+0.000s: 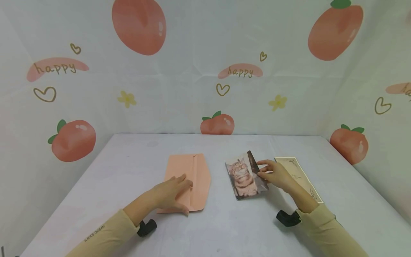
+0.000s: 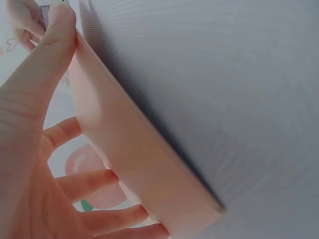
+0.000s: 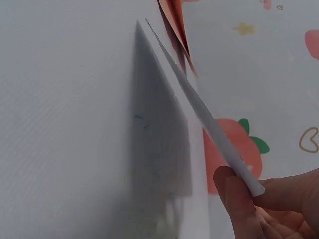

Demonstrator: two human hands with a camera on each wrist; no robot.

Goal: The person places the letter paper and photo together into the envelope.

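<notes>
A pink envelope (image 1: pixel 176 164) lies on the table left of centre, its pointed flap (image 1: pixel 201 182) spread out to the right. My left hand (image 1: pixel 171 192) rests on it with fingers spread, the thumb near its front edge. In the left wrist view the fingertips (image 2: pixel 134 213) touch the envelope's face (image 2: pixel 119 139). Right of it, my right hand (image 1: pixel 276 175) pinches a cat picture card (image 1: pixel 242 178) by its right edge. The right wrist view shows the card (image 3: pixel 209 122) edge-on, tilted above the table with its shadow below, between thumb and fingers (image 3: pixel 239 199).
A cream card with a gold border (image 1: pixel 297 175) lies to the right, partly behind the right forearm. Black wrist cameras (image 1: pixel 288 218) hang under both wrists. A white cloth backdrop (image 1: pixel 179 96) printed with peaches stands behind the table (image 1: pixel 221 235).
</notes>
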